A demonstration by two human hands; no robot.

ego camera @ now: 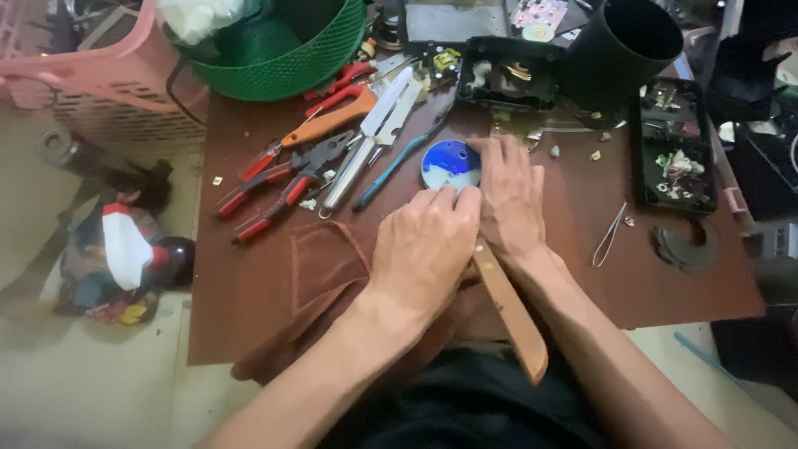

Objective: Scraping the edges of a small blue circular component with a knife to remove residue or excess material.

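A round blue disc (447, 160) with white patches and small holes lies on the brown table (249, 283). My left hand (424, 249) is curled, its fingertips pressing on the disc's near edge. My right hand (511, 195) lies beside it, fingers together against the disc's right edge. A tool with a long wooden handle (514, 316) sticks out from between the two hands toward me. Its front end is hidden under the hands, and I cannot tell which hand holds it.
Red-handled pliers (274, 187), an orange-handled cutter (328, 120), metal snips (378, 133) and a teal tool (399, 162) lie left of the disc. Tweezers (609, 235) and a black parts tray (675, 154) are on the right. A green basket (287, 50), a black cylinder (623, 46) and a brown cloth (320, 266) are also on the table.
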